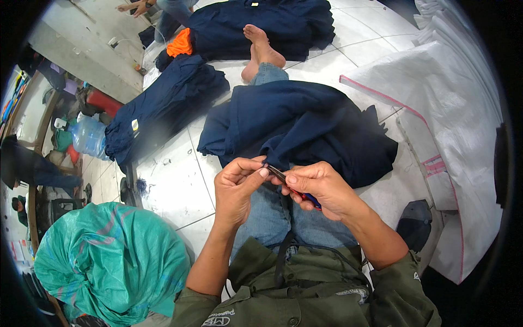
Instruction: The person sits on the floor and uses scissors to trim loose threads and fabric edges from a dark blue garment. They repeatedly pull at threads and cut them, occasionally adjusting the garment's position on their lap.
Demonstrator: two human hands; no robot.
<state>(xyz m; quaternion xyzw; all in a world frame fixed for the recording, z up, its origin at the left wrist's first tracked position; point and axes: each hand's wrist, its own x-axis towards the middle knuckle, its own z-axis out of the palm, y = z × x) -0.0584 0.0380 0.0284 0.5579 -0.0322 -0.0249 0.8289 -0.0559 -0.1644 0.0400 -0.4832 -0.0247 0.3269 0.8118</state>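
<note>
A navy blue garment [302, 118] lies in folds across my outstretched legs, in blue jeans. My left hand [243, 180] pinches an edge of its cloth between thumb and fingers. In my right hand [312, 186] is a small pair of thread snips [278, 173] with dark metal blades and a red and blue handle. The tips of the snips meet the pinched edge right beside my left thumb. Whether the blades are apart there is too small to tell.
More navy garments lie in piles [163, 106] ahead and to the left, near an orange cloth [179, 43]. A tied green sack [110, 261] stands at my left, a white woven sack [441, 102] at my right beside a dark cap [414, 225]. Other people sit farther off.
</note>
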